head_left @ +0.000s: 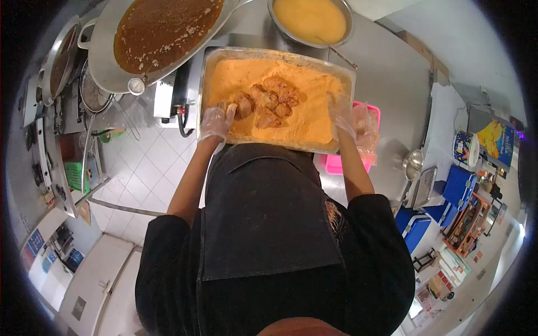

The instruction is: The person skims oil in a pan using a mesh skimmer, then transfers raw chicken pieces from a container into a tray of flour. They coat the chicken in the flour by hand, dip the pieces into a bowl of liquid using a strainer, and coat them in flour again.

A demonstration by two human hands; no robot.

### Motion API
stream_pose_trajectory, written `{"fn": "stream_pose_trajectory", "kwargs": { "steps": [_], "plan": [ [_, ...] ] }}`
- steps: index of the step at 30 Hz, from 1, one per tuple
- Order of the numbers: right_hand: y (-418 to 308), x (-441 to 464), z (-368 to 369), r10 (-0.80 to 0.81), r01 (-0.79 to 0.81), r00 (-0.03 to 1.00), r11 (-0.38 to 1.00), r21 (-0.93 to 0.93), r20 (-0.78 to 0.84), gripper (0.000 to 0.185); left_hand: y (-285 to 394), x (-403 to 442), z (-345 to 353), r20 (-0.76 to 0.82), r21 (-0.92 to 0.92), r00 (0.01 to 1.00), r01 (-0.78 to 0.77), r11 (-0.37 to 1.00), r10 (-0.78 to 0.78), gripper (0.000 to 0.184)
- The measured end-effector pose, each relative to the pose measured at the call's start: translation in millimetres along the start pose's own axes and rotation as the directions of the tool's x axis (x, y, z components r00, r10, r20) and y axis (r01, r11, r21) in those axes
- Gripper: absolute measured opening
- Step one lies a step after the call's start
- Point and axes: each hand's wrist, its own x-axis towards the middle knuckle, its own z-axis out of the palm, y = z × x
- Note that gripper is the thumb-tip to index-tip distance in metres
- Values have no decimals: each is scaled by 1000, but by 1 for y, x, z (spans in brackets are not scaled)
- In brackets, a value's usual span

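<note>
A metal tray [280, 53] of orange breading flour [305, 126] lies in front of me. Several raw, reddish chicken pieces [269, 101] sit in a cluster near its middle. My left hand [217, 122], in a clear plastic glove, is at the tray's left side, with its fingers apart beside the leftmost chicken piece [244, 105]. At the right side, my right hand [342, 115], also gloved, rests with fingers stretched out in the flour. Its fingertips are coated and hard to make out.
A large pan of brown oil [168, 33] stands at the upper left, with a strainer [95, 89] beside it. A metal bowl of yellow liquid [311, 21] is behind the tray. A pink basin [339, 165] with a plastic bag [365, 131] sits to the right.
</note>
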Motion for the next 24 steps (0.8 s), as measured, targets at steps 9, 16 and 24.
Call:
{"fn": "stream_pose_trajectory", "kwargs": {
  "steps": [9, 16, 24],
  "plan": [
    [-26, -32, 77, 150, -21, 912, 947, -322, 383, 60, -3, 46, 33, 64, -84, 992, 114, 990, -109, 83],
    [-41, -49, 91, 198, -218, 729, 975, -51, 655, 70, 12, 16, -8, 481, -370, 875, 260, 892, -55, 101],
    [-49, -41, 112, 454, -856, 500, 388, 342, 738, 64, 35, 20, -7, 734, -459, 677, 560, 690, -61, 104]
  ]
}}
